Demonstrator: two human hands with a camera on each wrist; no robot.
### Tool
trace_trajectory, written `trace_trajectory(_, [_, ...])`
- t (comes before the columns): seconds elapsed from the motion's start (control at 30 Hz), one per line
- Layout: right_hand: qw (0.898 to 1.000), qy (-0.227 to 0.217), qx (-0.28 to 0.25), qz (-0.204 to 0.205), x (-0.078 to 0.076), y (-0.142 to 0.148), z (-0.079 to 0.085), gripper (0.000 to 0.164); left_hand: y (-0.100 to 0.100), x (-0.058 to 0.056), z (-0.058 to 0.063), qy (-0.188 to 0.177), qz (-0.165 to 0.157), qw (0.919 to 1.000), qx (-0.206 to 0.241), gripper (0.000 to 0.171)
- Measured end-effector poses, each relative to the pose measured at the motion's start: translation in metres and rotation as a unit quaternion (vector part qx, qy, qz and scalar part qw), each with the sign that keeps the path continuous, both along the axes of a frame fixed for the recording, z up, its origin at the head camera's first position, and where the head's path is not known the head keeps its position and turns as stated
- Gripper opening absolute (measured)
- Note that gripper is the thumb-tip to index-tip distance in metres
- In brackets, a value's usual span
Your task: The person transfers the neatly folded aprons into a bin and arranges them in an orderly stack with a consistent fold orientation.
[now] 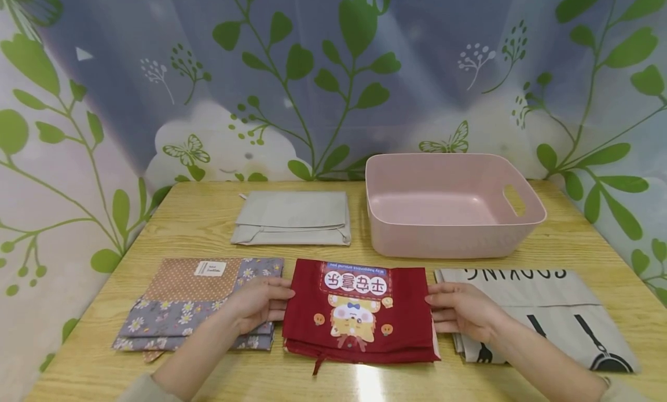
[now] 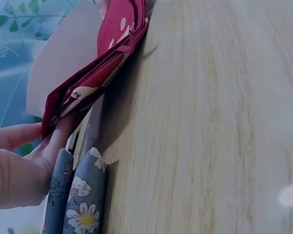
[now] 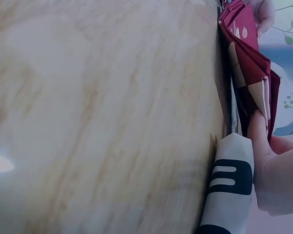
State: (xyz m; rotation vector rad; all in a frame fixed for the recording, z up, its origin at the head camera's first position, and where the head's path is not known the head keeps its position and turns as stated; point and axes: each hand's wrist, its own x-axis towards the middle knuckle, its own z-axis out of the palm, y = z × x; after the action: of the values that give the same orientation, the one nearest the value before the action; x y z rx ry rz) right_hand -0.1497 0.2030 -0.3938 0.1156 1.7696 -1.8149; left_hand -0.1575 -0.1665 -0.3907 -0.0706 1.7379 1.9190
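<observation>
Both hands hold a folded dark red apron with a cartoon animal print and a short tie at its near edge. My left hand pinches its left edge, thumb above and fingers beneath, as the left wrist view shows. At the right edge, my right hand grips it the same way. The wrist views show the apron raised slightly off the table. Under my left wrist lies a folded grey floral cloth with a dotted brown panel. A folded cream cloth with cooking prints lies under my right hand.
A pink plastic basin with a handle hole stands at the back right of the wooden table. Left of it lies a folded plain grey-beige cloth. A leaf-printed curtain hangs behind the table.
</observation>
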Motion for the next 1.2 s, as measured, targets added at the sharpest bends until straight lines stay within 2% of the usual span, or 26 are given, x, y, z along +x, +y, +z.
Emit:
trace_trajectory(0.27, [1.000, 0.005, 0.012, -0.027, -0.003, 0.002, 0.009, 0.046, -0.001, -0.002, 0.010, 0.014, 0.003, 0.9998, 0.013, 0.034])
trace_trajectory(0.5, [0.999, 0.019, 0.021, -0.028, -0.005, 0.002, 0.014, 0.044, 0.000, -0.004, 0.017, 0.021, 0.017, 0.9995, -0.016, 0.037])
trace_trajectory(0.7, [0.998, 0.038, 0.046, -0.029, -0.007, 0.002, 0.017, 0.022, 0.002, -0.004, 0.019, 0.017, 0.027, 0.9994, -0.015, 0.032])
trace_trajectory(0.8, [0.997, 0.052, 0.052, -0.022, -0.007, 0.003, 0.019, 0.021, 0.003, -0.005, 0.019, 0.018, 0.027, 0.9994, -0.008, 0.029])
trace_trajectory(1.0, [0.998, 0.056, 0.035, -0.021, -0.006, 0.007, 0.024, 0.016, 0.003, -0.004, 0.020, 0.015, 0.025, 0.9992, 0.027, 0.019])
trace_trajectory(1.2, [0.999, 0.047, -0.003, -0.007, -0.004, 0.012, 0.025, 0.010, 0.002, -0.003, 0.023, 0.013, 0.018, 0.9987, 0.045, 0.019])
